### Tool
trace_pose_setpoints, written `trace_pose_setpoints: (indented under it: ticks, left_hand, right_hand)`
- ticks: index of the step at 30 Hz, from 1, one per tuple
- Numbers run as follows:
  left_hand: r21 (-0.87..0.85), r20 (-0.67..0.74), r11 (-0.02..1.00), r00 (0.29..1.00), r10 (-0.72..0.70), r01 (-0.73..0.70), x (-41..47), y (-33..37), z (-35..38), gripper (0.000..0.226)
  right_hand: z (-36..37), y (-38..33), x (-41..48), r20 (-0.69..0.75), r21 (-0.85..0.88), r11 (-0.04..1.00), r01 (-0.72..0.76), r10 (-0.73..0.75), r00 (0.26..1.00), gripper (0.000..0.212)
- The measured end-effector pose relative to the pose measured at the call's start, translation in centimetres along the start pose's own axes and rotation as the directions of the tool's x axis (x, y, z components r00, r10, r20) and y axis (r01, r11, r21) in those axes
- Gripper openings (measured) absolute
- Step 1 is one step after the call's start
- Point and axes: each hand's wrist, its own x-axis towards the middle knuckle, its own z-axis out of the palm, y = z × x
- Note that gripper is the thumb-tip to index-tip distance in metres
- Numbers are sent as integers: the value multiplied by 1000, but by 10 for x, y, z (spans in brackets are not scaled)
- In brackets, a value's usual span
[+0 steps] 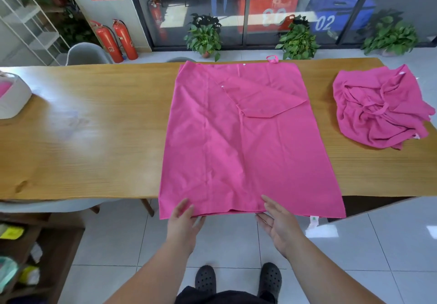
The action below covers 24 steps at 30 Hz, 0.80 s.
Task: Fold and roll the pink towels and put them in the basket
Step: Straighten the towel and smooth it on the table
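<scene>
A pink towel (248, 143) lies spread flat across the middle of the wooden table (94, 138), its near hem hanging over the 6 o'clock edge and 1 corner folded in at about 1 o'clock. The left hand (183, 223) and right hand (277, 223) sit at that hem with fingers extended and loose, gripping nothing. A crumpled pile of pink towels (380, 107) rests at 3 o'clock, well apart. The basket (14, 98) stands at 9 o'clock.

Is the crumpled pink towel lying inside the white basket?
No, the crumpled pink towel lies on the wooden table far from the white basket.
</scene>
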Motion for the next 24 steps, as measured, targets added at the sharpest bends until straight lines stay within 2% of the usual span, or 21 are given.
trace_pose_setpoints:
  ticks: [3, 10, 17, 19, 24]
  left_hand:
    - [24, -108, 997, 992, 71, -69, 7, 22, -27, 25]
    - [126, -175, 970, 958, 228, -208, 3, 65, -45, 16]
    - [309, -98, 903, 934, 344, -300, 1, 81, -71, 20]
    - [431, -53, 853, 936, 349, -294, 5, 81, -79, 24]
    - [696, 63, 650, 927, 369, -305, 8, 98, -78, 36]
  right_hand:
    - [0, 3, -3, -56, -3, 1000, 25, -26, 998, 29]
    - [14, 10, 0, -156, -31, 997, 67, -71, 985, 28]
    - [15, 11, 5, -173, -56, 998, 40, -49, 984, 35]
    - [16, 13, 6, -178, -53, 998, 20, -29, 984, 36]
    - [17, 14, 5, -178, -49, 999, 6, -15, 984, 42]
